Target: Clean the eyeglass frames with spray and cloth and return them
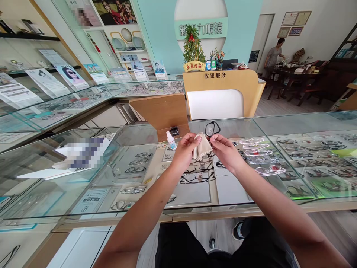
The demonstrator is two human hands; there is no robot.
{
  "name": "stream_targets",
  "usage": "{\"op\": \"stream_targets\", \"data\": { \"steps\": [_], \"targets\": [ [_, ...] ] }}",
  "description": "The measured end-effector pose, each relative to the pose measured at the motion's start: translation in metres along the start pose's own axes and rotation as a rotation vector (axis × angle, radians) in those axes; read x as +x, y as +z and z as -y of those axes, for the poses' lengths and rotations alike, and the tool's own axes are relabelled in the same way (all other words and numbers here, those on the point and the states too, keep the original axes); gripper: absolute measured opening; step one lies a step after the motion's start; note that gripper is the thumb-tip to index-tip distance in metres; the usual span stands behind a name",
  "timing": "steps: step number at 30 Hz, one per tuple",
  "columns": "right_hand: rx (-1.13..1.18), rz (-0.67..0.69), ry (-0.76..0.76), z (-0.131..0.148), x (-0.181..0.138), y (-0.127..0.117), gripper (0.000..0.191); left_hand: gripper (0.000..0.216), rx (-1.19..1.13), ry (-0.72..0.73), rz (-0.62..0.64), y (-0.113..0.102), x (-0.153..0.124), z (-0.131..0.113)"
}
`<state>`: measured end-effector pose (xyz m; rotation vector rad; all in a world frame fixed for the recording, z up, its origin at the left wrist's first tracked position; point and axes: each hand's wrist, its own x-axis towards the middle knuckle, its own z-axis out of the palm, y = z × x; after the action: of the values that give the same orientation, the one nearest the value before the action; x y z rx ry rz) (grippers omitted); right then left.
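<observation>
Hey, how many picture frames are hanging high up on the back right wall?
4, in two rows: upper-left frame, upper-right frame, lower-left frame and lower-right frame. None of them looks covered.

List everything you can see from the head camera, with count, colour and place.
held glasses: one, black frame, in the right hand
cloth: one, cream, in the left hand
spray bottle: one, white with blue label, left of the hands
glass counter: one, clear with pale wood edge, below the hands
displayed eyewear: many, mixed colours, inside the counter
wooden panel: one, brown, beyond the counter
service desk: one, wood and white, background centre
tall plant: one, green, on the desk
framed certificates: four, mixed colours, upper right wall
other person: one, grey clothing, far right
left hand: one, bare, centre
right hand: one, bare, right of the cloth
</observation>
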<state>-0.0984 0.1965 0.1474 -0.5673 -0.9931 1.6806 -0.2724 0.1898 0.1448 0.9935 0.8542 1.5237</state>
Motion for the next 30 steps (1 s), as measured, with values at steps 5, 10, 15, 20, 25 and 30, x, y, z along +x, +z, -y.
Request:
{"op": "stream_targets", "data": {
  "steps": [5, 10, 15, 20, 25, 30],
  "targets": [
    [0.016, -0.006, -0.023, 0.002, 0.001, -0.002, 0.037, 0.052, 0.077, -0.043, 0.039, -0.002, 0.000, 0.002],
    [0.004, -0.036, -0.038, 0.008, 0.001, -0.003, 0.038, 0.054, 0.124, -0.177, 0.096, -0.004, -0.001, 0.003],
    [-0.024, -0.045, -0.036, 0.008, 0.000, -0.001, 0.040, 0.061, 0.192, -0.240, 0.124, -0.004, -0.005, 0.004],
    [-0.056, -0.016, -0.055, 0.008, 0.000, -0.001, 0.039, 0.055, 0.102, -0.277, 0.149, -0.004, -0.004, 0.008],
    [-0.066, 0.018, -0.069, 0.008, 0.000, -0.003, 0.041, 0.052, -0.024, -0.376, 0.238, -0.005, -0.003, 0.011],
    [-0.076, 0.031, -0.046, 0.008, -0.001, -0.002, 0.041, 0.046, -0.109, -0.386, 0.354, -0.005, -0.005, 0.012]
  ]
}}
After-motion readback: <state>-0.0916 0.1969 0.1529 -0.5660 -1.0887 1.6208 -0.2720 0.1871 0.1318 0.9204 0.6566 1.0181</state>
